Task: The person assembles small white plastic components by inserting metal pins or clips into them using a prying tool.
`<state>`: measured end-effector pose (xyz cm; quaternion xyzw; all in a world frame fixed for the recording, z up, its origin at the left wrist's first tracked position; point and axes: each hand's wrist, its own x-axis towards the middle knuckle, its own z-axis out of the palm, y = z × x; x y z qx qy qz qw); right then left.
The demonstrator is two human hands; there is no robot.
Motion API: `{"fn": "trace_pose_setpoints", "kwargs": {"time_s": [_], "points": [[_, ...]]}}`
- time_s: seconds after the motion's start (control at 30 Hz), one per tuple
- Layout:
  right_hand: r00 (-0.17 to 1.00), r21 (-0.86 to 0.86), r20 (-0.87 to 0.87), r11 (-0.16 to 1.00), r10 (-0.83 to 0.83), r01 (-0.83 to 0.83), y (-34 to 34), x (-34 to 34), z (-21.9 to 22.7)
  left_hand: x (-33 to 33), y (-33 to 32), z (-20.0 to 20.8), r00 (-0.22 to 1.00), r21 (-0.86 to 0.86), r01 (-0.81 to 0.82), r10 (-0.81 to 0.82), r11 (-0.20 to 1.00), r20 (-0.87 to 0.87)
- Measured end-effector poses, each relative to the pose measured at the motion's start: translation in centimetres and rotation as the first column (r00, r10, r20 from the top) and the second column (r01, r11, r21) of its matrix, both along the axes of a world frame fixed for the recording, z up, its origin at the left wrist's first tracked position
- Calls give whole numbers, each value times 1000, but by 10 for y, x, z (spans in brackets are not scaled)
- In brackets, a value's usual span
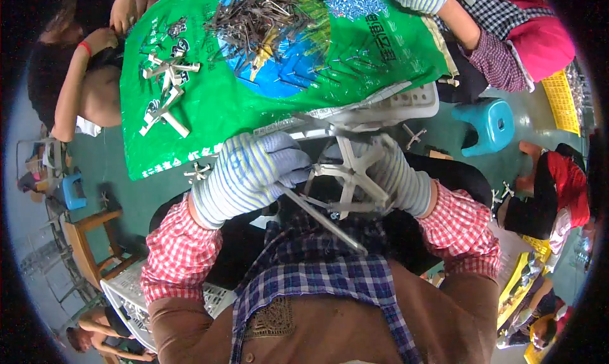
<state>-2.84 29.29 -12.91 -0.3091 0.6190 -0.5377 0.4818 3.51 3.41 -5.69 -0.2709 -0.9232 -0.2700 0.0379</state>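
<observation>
Both hands wear blue-and-white striped knit gloves and are close together in front of my apron. My right hand (401,177) is closed around one side of a pale metal star-shaped bracket (347,167) with several arms. My left hand (254,172) has its fingers pinched together at the bracket's left side. From under those fingers a slim grey metal bar (323,219) slants down to the right across my apron. Whether the bar is joined to the bracket cannot be made out, and my left fingertips hide what they pinch.
A green printed plastic sheet (190,120) covers the work surface ahead. On it lie a heap of dark metal strips (260,21), small bluish screws (354,1) and pale star brackets (166,72). A white basket (406,104) sits beneath its edge. A blue stool (485,126) and co-workers are around.
</observation>
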Motion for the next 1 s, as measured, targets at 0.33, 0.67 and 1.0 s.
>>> {"fn": "trace_pose_setpoints", "kwargs": {"time_s": [0.33, 0.67, 1.0], "points": [[215, -253, 959, 896, 183, 366, -7, 14, -24, -2, -3, 6, 991, 67, -66, 58, 996, 123], [553, -257, 822, 778, -136, 573, -25, -1, 14, 9, -23, 34, 783, 389, -564, 321, 728, 534], [731, -25, -630, 947, -264, 321, -19, -29, 29, 34, -15, 63, 496, 444, -713, -58, 543, 867]]}}
